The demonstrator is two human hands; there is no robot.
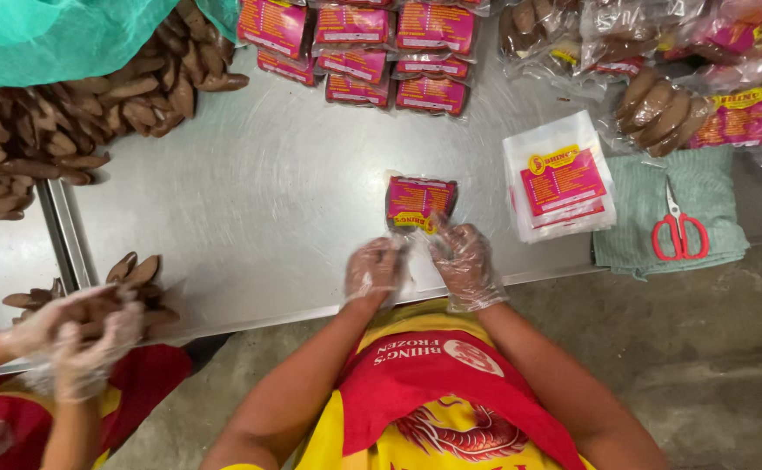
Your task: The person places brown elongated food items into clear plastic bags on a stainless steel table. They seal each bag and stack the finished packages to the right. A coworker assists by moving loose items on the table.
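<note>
Left hand: my left hand (pixel 374 270), in a thin clear plastic glove, sits at about 7 o'clock from the small clear plastic packet with the pink-and-yellow label (pixel 419 203). Fingers curled around the packet's open lower end, pinching the film there.

Right hand: right hand (pixel 463 257), same kind of glove, at roughly 5 o'clock from the packet, fingertips gripping the bottom edge too.

Packet: lies flat on the brushed steel table (pixel 259 200), just past both hands at 12 o'clock, touching both. Dark brown stuff inside.

Bag stack: flat pile of empty white labelled bags (pixel 559 177) at 3 o'clock from the packet, apart from it.

Scissors: red-handled scissors (pixel 678 228) on a folded pale green cloth (pixel 711 196), further out at 3 o'clock.

Finished packs: rows of pink-labelled packets (pixel 355 48) at 12 o'clock, well apart.

Loose pieces: heap of brown flat oval pieces (pixel 68 122) at 10 o'clock.

Co-worker: another person's gloved hands (pixel 81 335) at 8 o'clock, holding more brown pieces.
</note>
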